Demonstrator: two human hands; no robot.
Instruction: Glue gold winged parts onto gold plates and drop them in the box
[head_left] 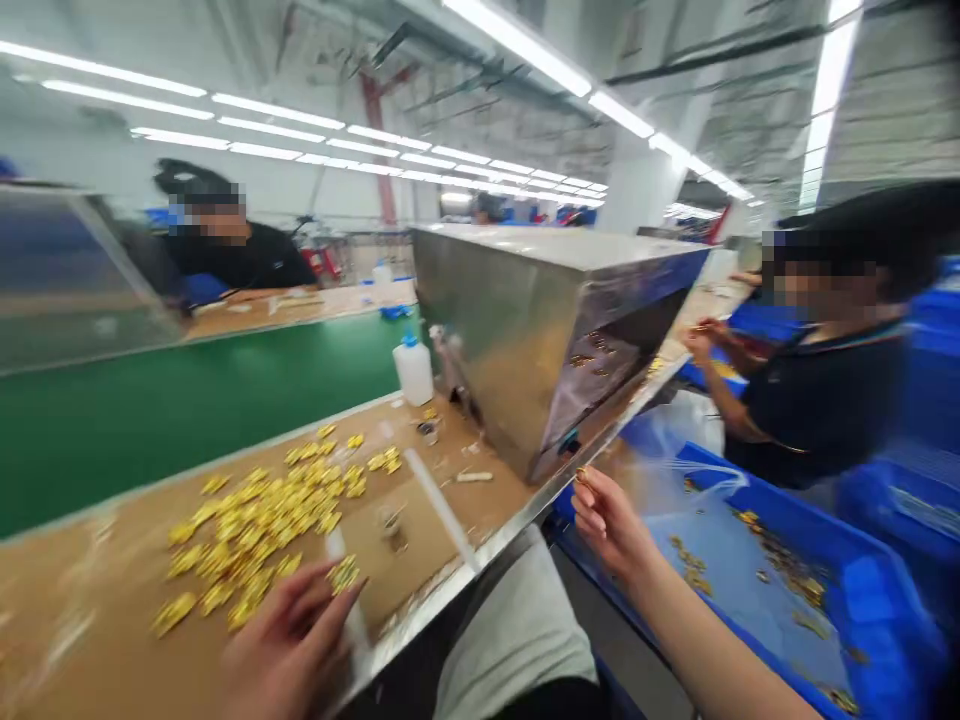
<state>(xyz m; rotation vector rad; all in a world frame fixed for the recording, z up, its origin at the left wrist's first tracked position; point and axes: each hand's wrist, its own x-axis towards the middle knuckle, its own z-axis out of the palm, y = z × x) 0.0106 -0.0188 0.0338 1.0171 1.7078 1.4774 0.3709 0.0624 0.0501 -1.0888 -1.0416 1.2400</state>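
Note:
My left hand is closed, pinching a small gold-coloured metal piece between thumb and fingertips, just over the front of the bench. Beside it on the brown worktop lies a loose heap of similar gold pieces. Over the bench's metal edge, my right hand is closed in a pinch. A tiny gold-coloured piece shows at its fingertips, too small and blurred to name. Below and right of that hand stands a blue bin with scattered gold pieces on its lining.
A metal box hood stands on the bench, its open side facing right. Near it are a white bottle with a blue cap and a small cup. A green belt runs behind. Co-workers sit at right and across the belt.

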